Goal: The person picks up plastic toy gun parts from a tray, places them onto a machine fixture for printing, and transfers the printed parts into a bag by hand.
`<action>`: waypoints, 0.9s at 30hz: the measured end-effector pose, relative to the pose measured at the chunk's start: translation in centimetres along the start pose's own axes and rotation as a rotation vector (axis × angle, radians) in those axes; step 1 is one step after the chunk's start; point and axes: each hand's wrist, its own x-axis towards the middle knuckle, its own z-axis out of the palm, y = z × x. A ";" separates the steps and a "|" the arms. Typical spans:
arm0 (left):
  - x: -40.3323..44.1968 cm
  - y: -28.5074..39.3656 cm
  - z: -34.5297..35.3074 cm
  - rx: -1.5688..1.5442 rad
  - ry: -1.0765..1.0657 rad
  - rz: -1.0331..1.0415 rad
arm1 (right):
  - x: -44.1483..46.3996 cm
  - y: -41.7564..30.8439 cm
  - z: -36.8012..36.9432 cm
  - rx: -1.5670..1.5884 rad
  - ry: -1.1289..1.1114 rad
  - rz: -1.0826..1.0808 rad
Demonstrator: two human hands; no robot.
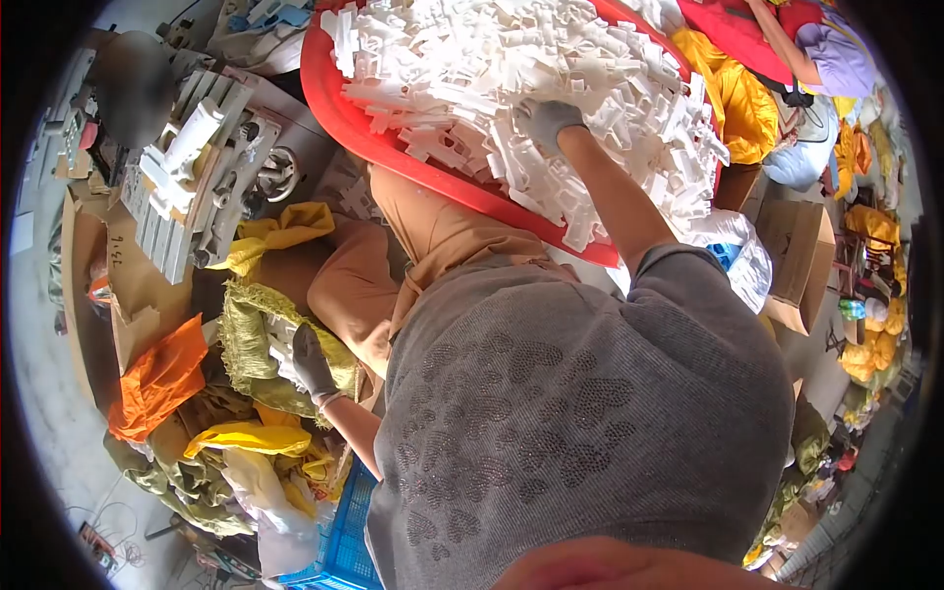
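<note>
My right hand (547,121), in a grey glove, reaches into a large red basin (329,93) heaped with small white plastic parts (462,74). Its fingers curl down onto the pieces, and their tips are partly hidden among them. My left hand (313,366), also gloved, is at the mouth of a yellow-green woven sack (246,329). Its fingers look stretched out beside several white parts (282,344) in the sack; the palm side is hidden from me.
A slatted metal machine (192,182) with a handwheel stands at the left, beside a cardboard box (147,285). Orange plastic (162,379) and a blue crate (349,526) lie lower left. Another person's arm (787,44) shows at upper right, near yellow bags (733,98) and an open carton (796,261).
</note>
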 end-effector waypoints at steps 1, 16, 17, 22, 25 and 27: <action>0.0 -0.5 0.1 0.003 0.000 0.001 | 0.2 -0.3 0.0 0.016 0.009 -0.020; -1.4 -1.1 -0.5 -0.049 -0.001 -0.052 | 9.2 6.8 -4.4 0.751 0.767 -0.046; -1.5 -1.8 -0.5 -0.051 0.004 -0.053 | 9.1 6.2 -3.5 0.678 0.707 -0.018; -1.3 -2.5 -0.4 -0.087 -0.013 0.000 | 4.6 -0.5 2.5 0.033 0.495 0.045; -0.5 0.2 -1.3 -0.113 0.040 0.007 | 6.2 -0.4 4.5 0.053 0.558 -0.005; -0.1 3.5 -2.2 -0.045 0.095 0.039 | 6.0 -0.5 3.9 0.047 0.515 -0.074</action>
